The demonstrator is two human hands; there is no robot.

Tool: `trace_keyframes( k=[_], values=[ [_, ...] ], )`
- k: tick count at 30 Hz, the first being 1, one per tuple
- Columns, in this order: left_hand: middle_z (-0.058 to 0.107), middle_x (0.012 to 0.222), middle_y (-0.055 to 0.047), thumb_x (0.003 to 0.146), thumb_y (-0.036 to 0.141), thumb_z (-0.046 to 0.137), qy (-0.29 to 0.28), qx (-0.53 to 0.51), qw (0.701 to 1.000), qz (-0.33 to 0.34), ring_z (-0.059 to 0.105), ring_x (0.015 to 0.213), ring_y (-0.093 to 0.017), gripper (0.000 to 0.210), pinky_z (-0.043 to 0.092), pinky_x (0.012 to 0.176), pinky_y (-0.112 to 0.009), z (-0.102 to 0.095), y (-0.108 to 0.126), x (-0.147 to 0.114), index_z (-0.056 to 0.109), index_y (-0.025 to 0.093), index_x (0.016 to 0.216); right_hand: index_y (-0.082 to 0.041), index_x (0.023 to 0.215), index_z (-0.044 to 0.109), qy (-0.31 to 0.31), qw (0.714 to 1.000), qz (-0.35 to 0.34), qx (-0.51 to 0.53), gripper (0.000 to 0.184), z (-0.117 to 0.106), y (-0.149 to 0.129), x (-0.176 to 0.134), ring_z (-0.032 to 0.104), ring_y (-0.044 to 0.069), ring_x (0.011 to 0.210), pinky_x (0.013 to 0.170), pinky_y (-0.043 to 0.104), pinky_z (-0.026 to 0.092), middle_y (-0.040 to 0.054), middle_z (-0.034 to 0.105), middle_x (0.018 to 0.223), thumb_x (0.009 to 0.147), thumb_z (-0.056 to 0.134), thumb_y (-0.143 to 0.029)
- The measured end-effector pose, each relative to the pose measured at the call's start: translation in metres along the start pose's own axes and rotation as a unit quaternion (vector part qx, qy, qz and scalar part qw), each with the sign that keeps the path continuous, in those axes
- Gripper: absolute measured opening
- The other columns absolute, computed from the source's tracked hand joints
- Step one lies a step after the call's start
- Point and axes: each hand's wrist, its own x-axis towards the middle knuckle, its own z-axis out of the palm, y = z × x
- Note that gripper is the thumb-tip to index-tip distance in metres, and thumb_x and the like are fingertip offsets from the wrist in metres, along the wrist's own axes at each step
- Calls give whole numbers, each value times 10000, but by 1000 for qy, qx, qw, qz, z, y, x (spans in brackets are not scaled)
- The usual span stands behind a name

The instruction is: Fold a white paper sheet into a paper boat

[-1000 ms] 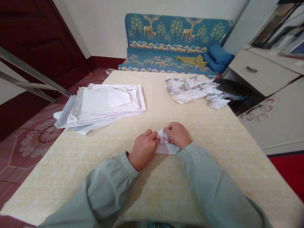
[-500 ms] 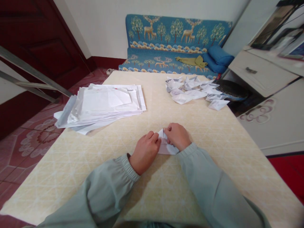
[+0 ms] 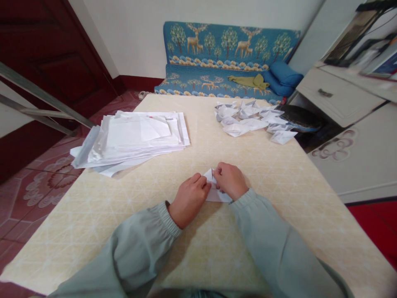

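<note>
A partly folded sheet of white paper (image 3: 218,196) lies on the table between my hands, with a pointed tip at its far end and a straight edge toward me. My left hand (image 3: 191,198) grips its left side, fingers curled. On the right side, near the tip, my right hand (image 3: 230,180) pinches the paper. Both hands partly cover the sheet, so its full shape is hidden. Several folded white paper pieces (image 3: 238,129) sit in a cluster at the far right of the table. A thick pile of loose paper sheets (image 3: 130,134) lies at the left.
The table (image 3: 198,248) has a pale yellow patterned cover. Behind it stands a blue sofa (image 3: 204,49) with a deer print. A white cabinet (image 3: 347,161) stands close on the right, and a metal frame (image 3: 46,95) stands at the left beside the floor tiles.
My hands stay on the same paper. The right hand has shifted very slightly along the paper's right side near the tip; the view has moved a little.
</note>
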Motion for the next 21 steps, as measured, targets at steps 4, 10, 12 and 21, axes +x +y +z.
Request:
trace_keyframes(
  k=[4,10,12,21],
  values=[
    [554,835,-56,894,196,453,4,-18,1000,10,468,844,-189,190,443,750,-317,-1,-1,-1,605,159,1003,-177,769,596,-1,1000,-4,0,216,-2,-1,-1,582,109,544,544,212,347,25,658,633,871,480,-328],
    [556,836,-51,907,227,433,-1,-19,999,28,452,845,-185,210,430,751,-309,-1,-2,0,601,171,1020,-176,781,597,-4,1000,-3,2,213,0,0,0,593,114,574,551,211,351,29,661,639,873,476,-326],
    [555,831,-49,912,233,424,1,-19,999,31,449,843,-183,217,426,749,-306,-1,-3,0,603,171,1018,-177,784,597,-2,1000,-2,2,213,0,0,0,598,116,583,554,211,355,30,662,643,873,477,-329],
    [580,837,-38,903,223,442,25,-50,998,13,462,916,-182,204,433,814,-315,3,-4,1,639,191,943,-170,753,602,-27,999,11,45,231,4,5,4,584,100,481,511,194,384,18,652,564,861,477,-332]
  ],
)
